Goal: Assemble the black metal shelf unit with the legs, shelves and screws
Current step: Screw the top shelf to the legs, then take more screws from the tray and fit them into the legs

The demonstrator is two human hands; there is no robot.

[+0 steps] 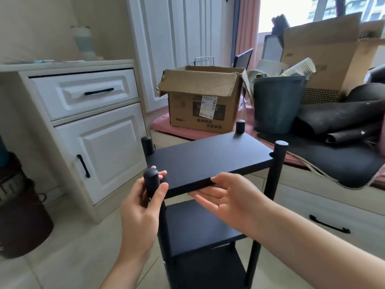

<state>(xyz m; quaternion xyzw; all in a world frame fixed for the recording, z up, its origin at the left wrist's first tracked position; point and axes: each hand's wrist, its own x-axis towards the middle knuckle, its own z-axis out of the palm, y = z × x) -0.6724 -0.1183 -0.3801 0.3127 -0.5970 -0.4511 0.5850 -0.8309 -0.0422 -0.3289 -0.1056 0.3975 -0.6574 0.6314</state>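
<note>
White cabinet (87,130) at left, 1 drawer above 1 door. Open cardboard box (203,101) on pink cushion (164,125). Dark bin (278,103) beside box, paper cups (302,67) above.

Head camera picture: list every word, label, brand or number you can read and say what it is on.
"AOC", seen mirrored or upside down: on the big cardboard box at the right.
White shipping label on the open cardboard box: too small and blurred to read.
Dark printed characters low on that same box: blurred, unreadable.
Nothing is written on the black shelf or on either hand.
</note>
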